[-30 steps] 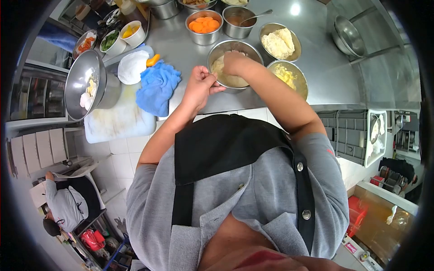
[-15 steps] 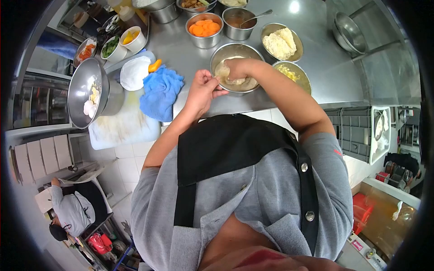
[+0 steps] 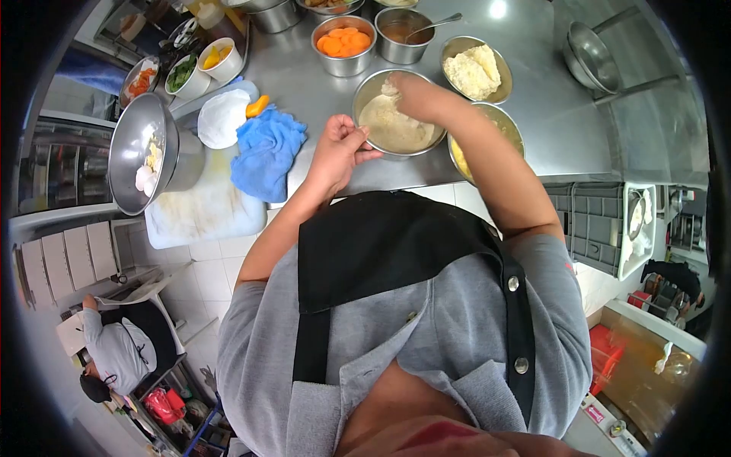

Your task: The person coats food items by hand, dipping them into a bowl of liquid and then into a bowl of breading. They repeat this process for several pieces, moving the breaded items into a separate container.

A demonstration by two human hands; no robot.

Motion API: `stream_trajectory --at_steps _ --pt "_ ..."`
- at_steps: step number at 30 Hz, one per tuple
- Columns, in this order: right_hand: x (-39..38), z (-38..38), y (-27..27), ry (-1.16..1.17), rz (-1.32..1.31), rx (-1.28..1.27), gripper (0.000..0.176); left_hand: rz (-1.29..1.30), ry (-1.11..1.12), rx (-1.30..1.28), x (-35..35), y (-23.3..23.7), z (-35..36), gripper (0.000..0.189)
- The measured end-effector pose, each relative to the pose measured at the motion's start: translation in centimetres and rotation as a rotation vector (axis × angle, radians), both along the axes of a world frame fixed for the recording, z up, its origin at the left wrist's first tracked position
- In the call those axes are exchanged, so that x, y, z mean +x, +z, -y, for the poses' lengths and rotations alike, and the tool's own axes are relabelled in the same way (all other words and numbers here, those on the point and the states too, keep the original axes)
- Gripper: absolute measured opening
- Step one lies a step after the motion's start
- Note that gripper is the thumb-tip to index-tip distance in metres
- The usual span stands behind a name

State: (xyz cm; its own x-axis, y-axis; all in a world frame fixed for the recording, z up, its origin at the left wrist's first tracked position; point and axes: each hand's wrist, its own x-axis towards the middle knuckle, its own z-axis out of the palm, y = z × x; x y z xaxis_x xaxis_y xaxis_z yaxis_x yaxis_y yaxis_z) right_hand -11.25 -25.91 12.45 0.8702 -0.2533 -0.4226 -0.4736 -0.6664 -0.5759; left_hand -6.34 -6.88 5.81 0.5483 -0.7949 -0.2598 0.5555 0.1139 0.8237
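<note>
A metal bowl (image 3: 396,150) of pale, wet mixture stands near the counter's front edge. My left hand (image 3: 344,150) grips its left rim between thumb and fingers. Over the bowl's upper right part is my right hand (image 3: 411,95), its fingers bent down and blurred, with some pale mixture at the fingertips. Right of it, partly under my right forearm, sits a bowl with yellow contents (image 3: 499,126). Behind that is a bowl of crumbly pale-yellow mash (image 3: 474,72). Orange slices (image 3: 343,43) fill a metal pot, beside a pot with a spoon (image 3: 434,27).
At the left are a large metal bowl (image 3: 181,156), a white cutting board (image 3: 202,217), a blue cloth (image 3: 266,152) and small white tubs (image 3: 221,65). Stacked bowls (image 3: 590,57) stand far right. Another person (image 3: 126,346) is at the lower left.
My right hand has risen from the mixture toward the bowl's far rim, baring more of the mixture. My left hand stays at the rim. The view has shifted slightly.
</note>
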Motion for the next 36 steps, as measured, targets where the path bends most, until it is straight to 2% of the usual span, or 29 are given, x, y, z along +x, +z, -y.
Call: stream_trajectory --at_steps 1,4,5,9,12,15,18,19,22,25,28,32,36 --pt "0.1 -0.7 -0.4 -0.022 -0.129 0.064 0.047 0.0 0.002 -0.001 0.0 0.0 0.1 0.014" --pt "-0.3 -1.3 -3.4 0.218 -0.185 -0.22 0.043 0.005 0.002 -0.001 -0.2 -0.1 0.1 0.013" --pt "0.4 -0.7 -3.0 0.319 -0.222 -0.198 0.041 0.011 0.007 -0.006 -0.2 -0.1 0.2 0.013" --pt "2.0 0.4 -2.2 0.239 -0.147 -0.11 0.043 0.011 0.03 0.001 -0.7 0.0 0.1 0.012" --pt "2.0 0.1 -5.4 0.382 -0.214 -0.277 0.044 0.028 0.041 -0.007 -0.7 -0.3 0.2 0.012" --pt "3.9 1.0 -5.0 0.386 -0.264 -0.205 0.033 0.027 0.044 0.008 -0.8 -0.3 0.2 0.012" --pt "3.7 0.1 -4.8 0.29 -0.328 -0.114 0.037 0.019 0.044 0.018 -0.9 -0.1 0.1 0.012" --pt "2.6 -0.3 -6.4 0.38 -0.237 -0.296 0.036 0.02 0.047 0.014 -1.1 -0.1 0.0 0.012" --pt "3.2 -0.5 -4.6 0.42 -0.335 -0.291 0.04 0.03 0.055 -0.008 -1.0 -0.2 0.1 0.013" --pt "2.1 -0.4 -4.2 0.339 -0.198 -0.31 0.044 0.028 0.048 -0.013 -0.9 -0.3 0.2 0.013" --pt "0.4 -2.7 -4.4 0.223 -0.247 -0.546 0.036 0.015 0.054 -0.005 -1.1 -0.2 0.1 0.013" --pt "0.8 -2.4 -6.5 0.114 -0.14 -0.632 0.056 0.013 0.055 0.001 -1.1 -0.2 0.3 0.014" --pt "1.2 -0.7 -4.2 0.228 -0.149 -0.299 0.05 0.018 0.041 -0.007 -0.9 -0.4 0.1 0.014"
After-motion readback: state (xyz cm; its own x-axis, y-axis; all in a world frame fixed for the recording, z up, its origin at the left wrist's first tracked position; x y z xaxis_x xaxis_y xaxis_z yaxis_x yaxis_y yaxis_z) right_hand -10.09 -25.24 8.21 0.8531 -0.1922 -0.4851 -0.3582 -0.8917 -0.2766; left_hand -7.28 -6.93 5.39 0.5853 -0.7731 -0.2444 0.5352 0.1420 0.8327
